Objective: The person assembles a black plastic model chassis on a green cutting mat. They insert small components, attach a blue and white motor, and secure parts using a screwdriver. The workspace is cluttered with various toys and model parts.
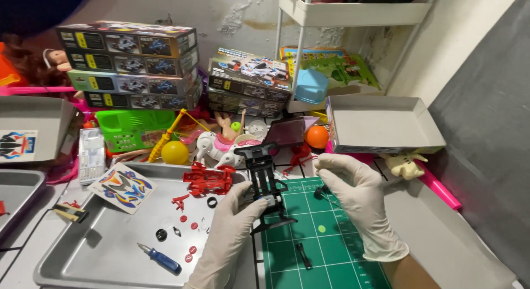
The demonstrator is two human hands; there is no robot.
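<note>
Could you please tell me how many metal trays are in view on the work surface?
2. One large metal tray lies left of the gloved left hand, holding small red parts and a blue screwdriver. A second tray is cut off at the left edge; more may lie out of view.

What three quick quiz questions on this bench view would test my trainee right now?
1. True or false: the left hand holds the black toy-car chassis.
2. Where does the blue-handled screwdriver lie? A) on the green cutting mat B) in the metal tray C) in the open cardboard box
3. What does the right hand pinch?

Key:
1. True; it holds it above the mat's edge.
2. B.
3. A small black wheel on a thin axle.
</note>
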